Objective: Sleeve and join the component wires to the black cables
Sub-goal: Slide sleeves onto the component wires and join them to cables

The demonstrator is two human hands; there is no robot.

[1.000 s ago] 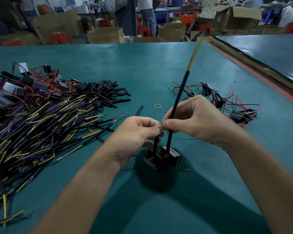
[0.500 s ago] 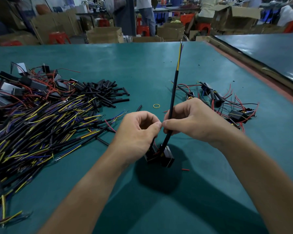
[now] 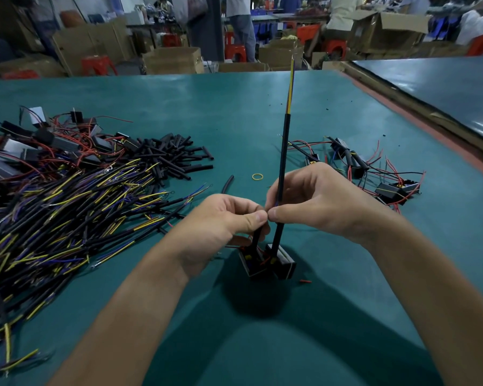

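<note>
Nearest, two black components (image 3: 267,261) are sitting low over the counter (image 3: 179,101), red wires showing in their open tops; whether they are touching it I cannot tell. Above them the left hand (image 3: 223,221) is pinching a short black sleeve (image 3: 256,235) that is running down to the left component, its grip narrow, thumb against forefinger. The right hand (image 3: 318,201) is pinching the long cable (image 3: 283,151) that is rising from the right component, its thumb tip meeting the left thumb. Over the last second the cable has been swinging from a rightward lean to nearly upright, and the fingertips have been closing together. I am reading that as the joint being worked between the thumbs, so this unit's join is under way, not finished. The cable is looking stiff and black, with yellow and purple cores baring at its top. Beyond are lying a yellow band (image 3: 257,176), a sleeve heap (image 3: 176,157), a cable pile (image 3: 67,207) to the left and finished units (image 3: 354,162) to the right.
</note>
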